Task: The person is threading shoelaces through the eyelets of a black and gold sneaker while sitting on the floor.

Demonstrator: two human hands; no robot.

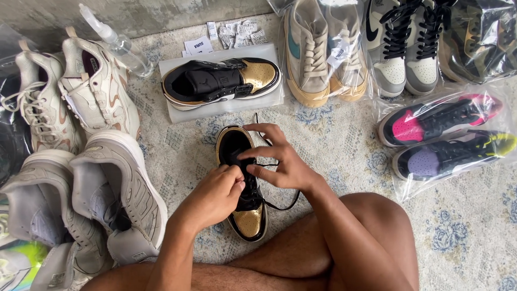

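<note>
Black-and-gold sneaker [240, 183] is lying on the patterned rug [334, 145] right in front of my knees, toe pointing back at me, w/ its black lace [280, 205] looping out on the right side. Rug is pale w/ blue flower motifs, running up to a grey wall [134, 13] at the top. Its twin shoe [221, 82] is resting on a clear plastic bag [177, 113] further up. White chunky sneakers [81, 161] are piling up at left by a spray bottle [118, 46]; beige pair [323, 54], grey-black high-tops [404, 46] and bagged pink and purple shoes [441, 134] are sitting at right. My left hand [212, 196] is curling shut, fingertips pinching the lace at the tongue. My right hand [280, 159] is arching over the shoe's opening, thumb and forefinger closing on the lace, other fingers spreading apart
</note>
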